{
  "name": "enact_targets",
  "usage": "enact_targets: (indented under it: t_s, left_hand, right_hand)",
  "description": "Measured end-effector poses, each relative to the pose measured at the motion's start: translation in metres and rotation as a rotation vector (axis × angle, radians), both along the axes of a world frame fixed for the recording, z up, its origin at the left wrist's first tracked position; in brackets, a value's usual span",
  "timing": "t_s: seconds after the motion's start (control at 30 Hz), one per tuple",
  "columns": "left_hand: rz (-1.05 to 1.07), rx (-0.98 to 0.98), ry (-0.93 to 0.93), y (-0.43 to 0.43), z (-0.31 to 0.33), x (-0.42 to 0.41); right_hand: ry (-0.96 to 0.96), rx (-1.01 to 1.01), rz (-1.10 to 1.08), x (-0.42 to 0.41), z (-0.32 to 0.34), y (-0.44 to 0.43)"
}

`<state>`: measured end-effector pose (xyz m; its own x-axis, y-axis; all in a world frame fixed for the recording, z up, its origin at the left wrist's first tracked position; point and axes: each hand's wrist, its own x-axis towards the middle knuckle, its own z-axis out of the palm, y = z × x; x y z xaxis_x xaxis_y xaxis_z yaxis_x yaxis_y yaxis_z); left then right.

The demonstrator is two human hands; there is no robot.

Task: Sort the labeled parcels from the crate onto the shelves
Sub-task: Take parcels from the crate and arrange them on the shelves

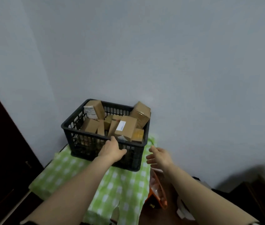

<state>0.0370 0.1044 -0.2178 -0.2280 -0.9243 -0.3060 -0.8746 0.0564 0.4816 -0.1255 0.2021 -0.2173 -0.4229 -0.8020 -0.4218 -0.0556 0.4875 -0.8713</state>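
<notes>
On the green checked cloth (pixel 112 189), against the wall (pixel 144 54): black plastic crate (pixel 86 148), piled with cardboard parcels (pixel 128 132) — some show white labels (pixel 121 125). Left hand (pixel 112 151) grasps the crate's near rim, fingers hooked over it, thumb along the outer wall. Right hand (pixel 159 155) is released, fingers spread, just beside the crate's right corner — not touching.

The left hand's (pixel 112 150) fingertips vanish over the black crate's (pixel 83 143) rim. The parcel labels (pixel 121 125) are too small to read, and the dark furniture (pixel 250 187) at right is blurred.
</notes>
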Motion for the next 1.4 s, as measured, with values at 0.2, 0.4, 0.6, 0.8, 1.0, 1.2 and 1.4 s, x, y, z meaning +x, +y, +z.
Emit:
enact_targets:
  t_s: [0.2, 0.4, 0.6, 0.8, 1.0, 1.2, 1.4]
  left_hand:
    - [0.116, 0.068, 0.025, -0.086, -0.026, -0.047]
    - [0.159, 0.128, -0.076, -0.126, -0.047, -0.08]
    - [0.264, 0.121, -0.036, -0.14, -0.058, -0.087]
    - [0.092, -0.228, -0.123, -0.111, -0.022, -0.062]
    - [0.032, -0.573, -0.269, -0.059, 0.001, -0.019]
    - [0.428, -0.591, 0.039, 0.007, 0.028, 0.024]
    - [1.349, -0.164, 1.198, 0.059, 0.088, 0.048]
  right_hand:
    - [-0.031, 0.038, -0.065, -0.032, -0.007, -0.075]
    - [-0.084, 0.094, -0.068, -0.071, -0.03, -0.113]
    - [-0.137, 0.139, 0.031, -0.1, -0.048, -0.159]
    - [-0.424, 0.181, 0.204, -0.109, -0.023, -0.214]
    - [-0.587, 0.33, 0.506, -0.078, 0.008, -0.227]
    - [-0.641, 0.188, 0.782, -0.019, 0.022, -0.201]
    - [-0.763, -0.077, 1.125, 0.036, 0.041, -0.161]
